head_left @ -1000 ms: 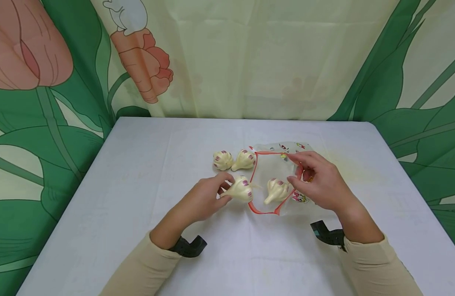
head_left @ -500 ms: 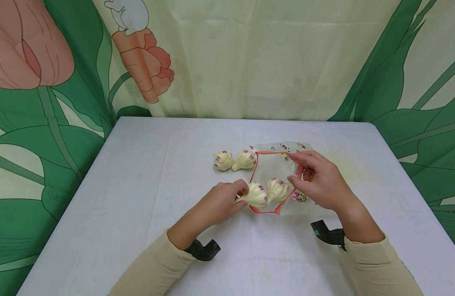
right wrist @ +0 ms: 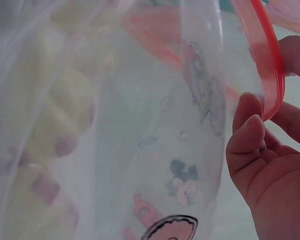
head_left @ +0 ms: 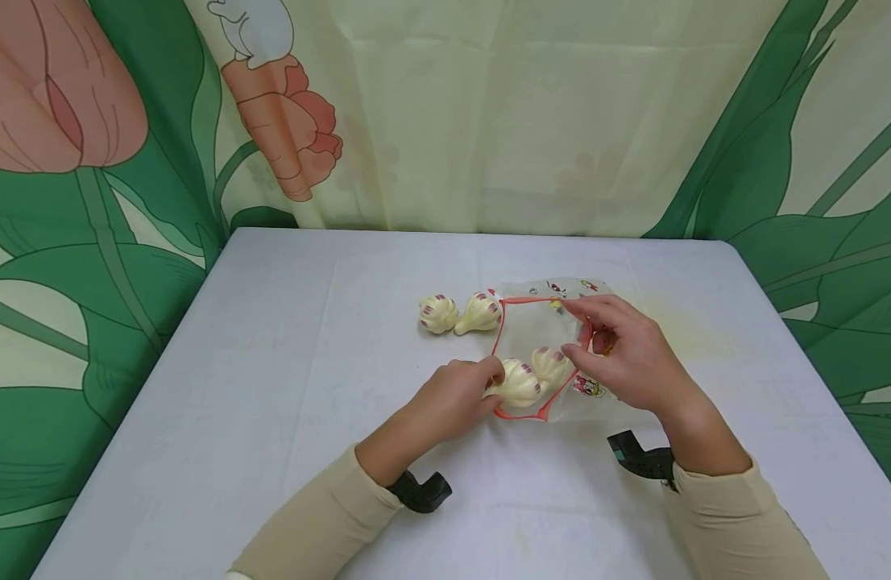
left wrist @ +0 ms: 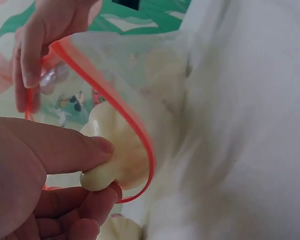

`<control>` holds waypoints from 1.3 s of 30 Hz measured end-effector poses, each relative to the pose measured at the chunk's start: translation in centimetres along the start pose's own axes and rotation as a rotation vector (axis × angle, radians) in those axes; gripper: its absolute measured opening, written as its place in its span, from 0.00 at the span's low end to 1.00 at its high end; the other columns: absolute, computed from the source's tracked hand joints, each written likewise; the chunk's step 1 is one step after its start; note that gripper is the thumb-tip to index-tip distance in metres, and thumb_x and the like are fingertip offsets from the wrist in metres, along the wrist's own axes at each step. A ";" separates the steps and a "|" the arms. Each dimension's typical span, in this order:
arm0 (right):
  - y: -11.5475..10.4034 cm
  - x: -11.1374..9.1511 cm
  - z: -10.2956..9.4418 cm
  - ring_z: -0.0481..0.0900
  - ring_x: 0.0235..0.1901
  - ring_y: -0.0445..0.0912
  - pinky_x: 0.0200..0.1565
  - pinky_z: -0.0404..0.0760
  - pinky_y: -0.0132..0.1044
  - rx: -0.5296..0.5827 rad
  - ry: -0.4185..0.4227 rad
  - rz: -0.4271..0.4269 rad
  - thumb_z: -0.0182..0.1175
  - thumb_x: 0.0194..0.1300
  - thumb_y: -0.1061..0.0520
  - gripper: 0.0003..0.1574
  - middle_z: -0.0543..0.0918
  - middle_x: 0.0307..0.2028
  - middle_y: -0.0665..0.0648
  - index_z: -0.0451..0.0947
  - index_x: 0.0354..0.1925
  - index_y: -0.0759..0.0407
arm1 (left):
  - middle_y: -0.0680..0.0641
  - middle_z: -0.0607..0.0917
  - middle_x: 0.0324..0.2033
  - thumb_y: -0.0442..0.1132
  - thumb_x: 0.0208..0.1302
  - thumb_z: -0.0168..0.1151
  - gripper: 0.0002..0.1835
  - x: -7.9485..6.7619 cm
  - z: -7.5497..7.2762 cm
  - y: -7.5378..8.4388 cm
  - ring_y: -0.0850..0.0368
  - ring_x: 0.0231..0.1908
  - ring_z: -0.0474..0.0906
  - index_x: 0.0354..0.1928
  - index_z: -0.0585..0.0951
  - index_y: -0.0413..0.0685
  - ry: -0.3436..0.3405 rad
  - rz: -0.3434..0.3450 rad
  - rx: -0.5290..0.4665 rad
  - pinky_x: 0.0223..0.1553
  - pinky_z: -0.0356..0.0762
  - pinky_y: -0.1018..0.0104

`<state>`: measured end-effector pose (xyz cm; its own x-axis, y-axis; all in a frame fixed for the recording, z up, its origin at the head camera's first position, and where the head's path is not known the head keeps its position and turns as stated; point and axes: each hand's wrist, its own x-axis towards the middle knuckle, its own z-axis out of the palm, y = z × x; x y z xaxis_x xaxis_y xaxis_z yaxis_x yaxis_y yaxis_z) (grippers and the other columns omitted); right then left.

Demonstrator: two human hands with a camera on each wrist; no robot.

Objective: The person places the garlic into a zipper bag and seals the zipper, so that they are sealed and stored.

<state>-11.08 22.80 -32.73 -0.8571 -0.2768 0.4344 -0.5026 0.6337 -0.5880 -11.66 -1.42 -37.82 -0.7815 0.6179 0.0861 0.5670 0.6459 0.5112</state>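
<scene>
A clear plastic bag (head_left: 536, 326) with a red-edged mouth (left wrist: 121, 107) and cartoon prints lies on the table, its mouth spread wide. My right hand (head_left: 627, 350) pinches the red edge between thumb and fingers, as the right wrist view (right wrist: 272, 60) also has it. My left hand (head_left: 456, 399) pinches a garlic bulb (head_left: 520, 385) by its stem, with the round end inside the bag's mouth. Another garlic bulb (head_left: 550, 366) lies in the bag against it, seen blurred through the plastic in the right wrist view.
Two garlic bulbs, one upright-looking (head_left: 438, 314) and one on its side (head_left: 479, 312), sit left of the bag's far corner. A white cloth covers the table (head_left: 308, 322). Behind hangs a printed curtain (head_left: 532, 121).
My left hand has moved right, carrying its garlic bulb from beside the bag into the mouth, and the bulb inside has shifted slightly right. My right hand stays put.
</scene>
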 end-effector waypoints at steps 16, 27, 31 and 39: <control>-0.1 0.0 0.0 0.71 0.31 0.44 0.32 0.71 0.24 -0.022 -0.010 0.017 0.73 0.52 0.70 0.31 0.77 0.41 0.56 0.80 0.57 0.66 | 0.49 0.85 0.35 0.24 0.62 0.62 0.11 -0.1 0.5 0.3 0.60 0.35 0.78 0.44 0.86 0.42 0.059 0.001 -0.156 0.37 0.75 0.74; 0.1 0.0 0.1 0.71 0.30 0.43 0.32 0.71 0.24 -0.001 -0.011 0.002 0.71 0.53 0.72 0.31 0.77 0.41 0.54 0.80 0.56 0.67 | 0.47 0.85 0.38 0.26 0.63 0.64 0.10 0.1 0.4 0.6 0.56 0.38 0.79 0.45 0.87 0.41 0.091 0.027 -0.138 0.38 0.76 0.73; 0.1 -0.1 0.1 0.71 0.29 0.43 0.32 0.71 0.24 -0.001 -0.009 0.005 0.72 0.52 0.72 0.31 0.77 0.41 0.53 0.80 0.56 0.67 | 0.47 0.84 0.37 0.26 0.63 0.64 0.09 0.3 0.7 0.7 0.57 0.36 0.78 0.43 0.87 0.41 0.113 0.018 -0.145 0.35 0.75 0.75; 0.1 -0.1 0.1 0.72 0.29 0.43 0.32 0.72 0.24 0.013 0.005 -0.014 0.73 0.51 0.72 0.31 0.77 0.41 0.51 0.80 0.56 0.67 | 0.48 0.83 0.35 0.29 0.64 0.65 0.07 1.1 1.3 0.8 0.59 0.36 0.77 0.43 0.88 0.42 0.120 -0.010 -0.163 0.35 0.74 0.77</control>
<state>-11.09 22.81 -32.88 -0.8496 -0.2818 0.4459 -0.5159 0.6204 -0.5907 -11.72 0.35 -38.41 -0.8177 0.5478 0.1767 0.5172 0.5646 0.6433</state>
